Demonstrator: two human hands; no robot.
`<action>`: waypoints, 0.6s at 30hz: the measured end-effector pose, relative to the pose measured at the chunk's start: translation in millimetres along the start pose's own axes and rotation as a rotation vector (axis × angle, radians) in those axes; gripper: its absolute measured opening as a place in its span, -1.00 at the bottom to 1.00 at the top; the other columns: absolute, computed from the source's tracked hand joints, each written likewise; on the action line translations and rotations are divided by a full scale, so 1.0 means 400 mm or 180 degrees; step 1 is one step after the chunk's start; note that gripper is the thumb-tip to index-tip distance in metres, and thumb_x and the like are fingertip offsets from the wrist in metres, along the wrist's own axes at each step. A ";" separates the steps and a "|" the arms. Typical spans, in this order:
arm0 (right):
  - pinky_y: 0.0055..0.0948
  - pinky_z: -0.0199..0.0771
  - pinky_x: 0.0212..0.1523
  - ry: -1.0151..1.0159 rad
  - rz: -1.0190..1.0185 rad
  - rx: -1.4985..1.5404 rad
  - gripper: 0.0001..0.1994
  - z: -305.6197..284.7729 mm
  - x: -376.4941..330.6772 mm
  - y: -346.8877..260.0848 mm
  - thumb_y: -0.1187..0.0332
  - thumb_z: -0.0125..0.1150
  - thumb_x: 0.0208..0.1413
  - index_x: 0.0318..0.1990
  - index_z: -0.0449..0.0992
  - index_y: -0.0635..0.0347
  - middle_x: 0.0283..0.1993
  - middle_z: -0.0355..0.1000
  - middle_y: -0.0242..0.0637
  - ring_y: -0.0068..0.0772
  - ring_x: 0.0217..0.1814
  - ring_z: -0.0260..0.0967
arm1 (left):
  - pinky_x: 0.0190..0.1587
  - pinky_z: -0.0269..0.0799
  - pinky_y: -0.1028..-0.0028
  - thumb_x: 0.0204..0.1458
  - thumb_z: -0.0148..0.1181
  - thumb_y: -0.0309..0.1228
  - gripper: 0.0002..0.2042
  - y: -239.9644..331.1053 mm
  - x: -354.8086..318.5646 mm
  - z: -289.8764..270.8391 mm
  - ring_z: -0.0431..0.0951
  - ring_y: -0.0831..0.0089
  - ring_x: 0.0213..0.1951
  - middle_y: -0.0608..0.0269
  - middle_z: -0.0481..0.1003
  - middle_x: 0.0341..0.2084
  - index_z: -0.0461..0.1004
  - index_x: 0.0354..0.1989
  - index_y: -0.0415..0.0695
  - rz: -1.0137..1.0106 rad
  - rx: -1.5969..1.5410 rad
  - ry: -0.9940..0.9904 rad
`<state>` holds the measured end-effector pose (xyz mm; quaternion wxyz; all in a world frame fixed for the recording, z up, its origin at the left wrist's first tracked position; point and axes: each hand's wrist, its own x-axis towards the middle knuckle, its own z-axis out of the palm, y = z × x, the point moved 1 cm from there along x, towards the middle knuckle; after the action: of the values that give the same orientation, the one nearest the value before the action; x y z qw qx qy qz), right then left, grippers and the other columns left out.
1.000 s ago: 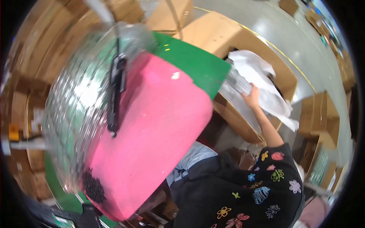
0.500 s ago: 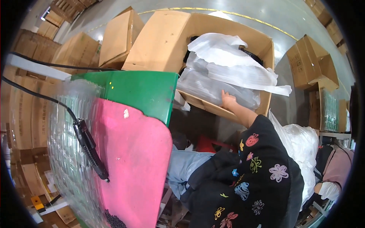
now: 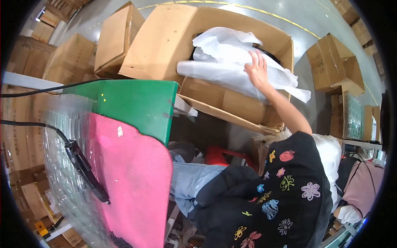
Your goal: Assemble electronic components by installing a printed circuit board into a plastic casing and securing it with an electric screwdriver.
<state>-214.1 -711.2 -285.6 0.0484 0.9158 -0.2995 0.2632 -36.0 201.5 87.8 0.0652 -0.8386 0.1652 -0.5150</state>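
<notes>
My right hand (image 3: pixel 257 73) reaches into a large open cardboard box (image 3: pixel 163 39), its fingers apart and resting on white translucent foam sheets (image 3: pixel 227 72). Those sheets lie crumpled over dark objects that are mostly hidden; a black curved edge (image 3: pixel 269 57) shows beside the far wall. At the near side of the box, brown cardboard (image 3: pixel 225 97) lies bare. My left hand is out of the picture.
At the left, a green table (image 3: pixel 136 101) carries a pink mat (image 3: pixel 136 173), stacked clear plastic trays (image 3: pixel 68 182) and a corded black electric screwdriver (image 3: pixel 86 170). Small black parts (image 3: pixel 119 239) lie on the mat. More cartons (image 3: pixel 333 62) stand around. Another person (image 3: pixel 364 184) is at the right.
My right hand has moved from the box's near side to farther in. The foam sheets have shifted away from the near wall, baring brown cardboard. The whole view has shifted slightly.
</notes>
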 end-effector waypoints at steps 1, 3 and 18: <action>0.16 0.15 0.16 -0.0186 0.0047 -0.0525 -0.89 0.001 0.024 0.035 0.33 0.25 0.06 -0.29 0.57 0.12 0.31 0.18 0.00 0.15 0.37 0.07 | -0.09 0.39 0.20 0.29 0.03 -0.17 -0.65 0.010 0.003 -0.011 0.47 0.23 -0.16 0.04 0.40 -0.10 0.40 0.01 -0.23 0.0033 0.0019 -0.0002; 0.14 0.23 0.11 -0.0363 0.0082 -0.1071 -0.88 0.009 0.064 0.068 0.32 0.22 0.11 -0.27 0.55 0.13 0.26 0.27 0.04 0.14 0.33 0.18 | -0.09 0.39 0.20 0.29 0.03 -0.17 -0.65 0.033 0.004 -0.017 0.47 0.23 -0.16 0.04 0.40 -0.10 0.40 0.01 -0.22 0.0079 0.0038 0.0011; -0.33 0.47 -0.14 0.0293 0.1539 0.1909 -0.75 -0.579 0.266 -0.109 0.29 0.15 0.24 -0.13 0.50 0.36 -0.21 0.54 -0.18 -0.30 -0.19 0.51 | -0.13 0.34 0.28 0.23 0.04 -0.22 -0.74 0.500 0.062 -0.038 0.39 0.25 -0.28 0.14 0.41 -0.33 0.42 -0.19 -0.20 -0.1463 -0.1838 0.0479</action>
<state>-221.4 -674.1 -29.5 -0.2716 0.7795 -0.4140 0.3837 -81.3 6.6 59.9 -0.3035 -0.7975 0.1154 -0.5085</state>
